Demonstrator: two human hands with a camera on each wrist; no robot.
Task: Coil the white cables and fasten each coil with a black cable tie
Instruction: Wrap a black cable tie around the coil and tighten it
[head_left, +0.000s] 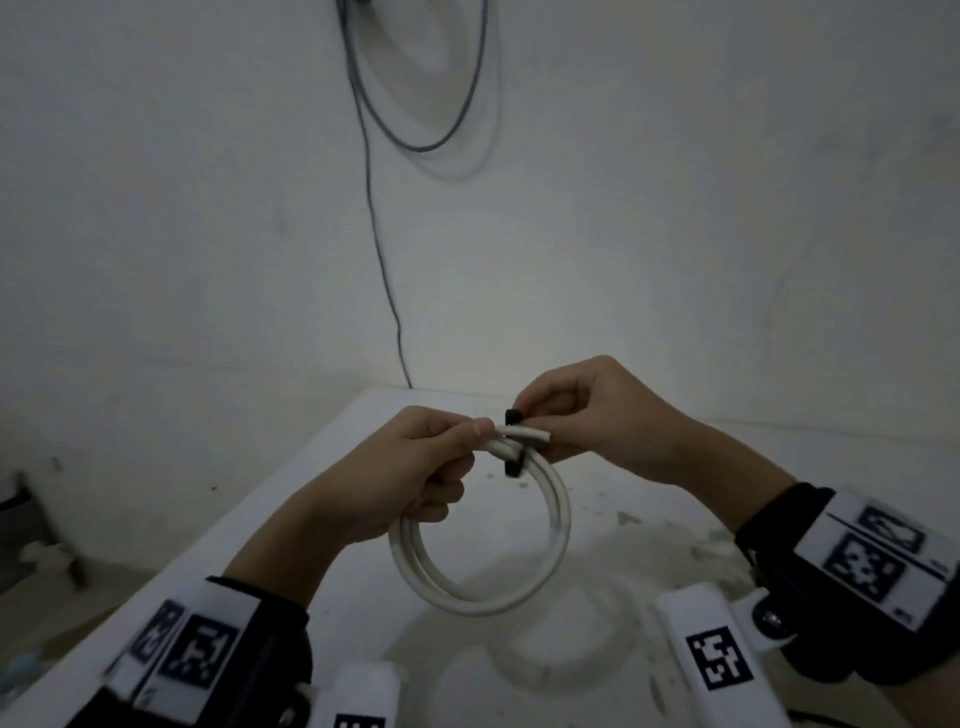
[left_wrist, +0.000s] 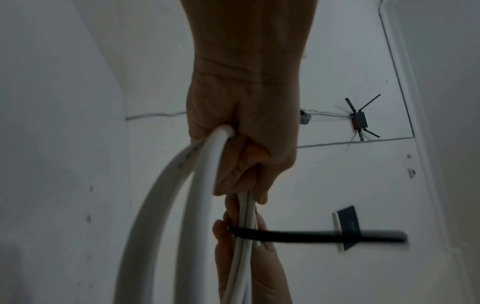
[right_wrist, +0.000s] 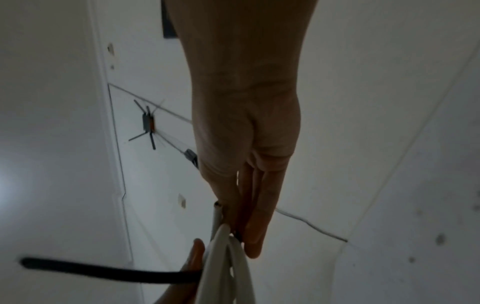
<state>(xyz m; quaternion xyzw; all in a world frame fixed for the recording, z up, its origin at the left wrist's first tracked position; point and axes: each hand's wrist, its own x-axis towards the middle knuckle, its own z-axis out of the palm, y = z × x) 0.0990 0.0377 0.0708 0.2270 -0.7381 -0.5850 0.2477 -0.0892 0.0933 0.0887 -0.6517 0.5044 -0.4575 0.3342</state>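
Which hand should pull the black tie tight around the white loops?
Probably the right hand: it already pinches the black tie at the crossing, while the left hand grips the white coil.

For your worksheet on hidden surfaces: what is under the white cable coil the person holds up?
Under the coil lies a white table, stained, with the coil's shadow on it. The coil hangs clear of it. The left hand and right hand cover the coil's top.

A pale, bare wall (head_left: 675, 208) fills the dim room's far side; a thin grey cable (head_left: 379, 244) hangs down it and loops near the top. A white, smudged table (head_left: 649, 525) stands against it; a black router with antennas (left_wrist: 359, 121) is fixed to another wall.
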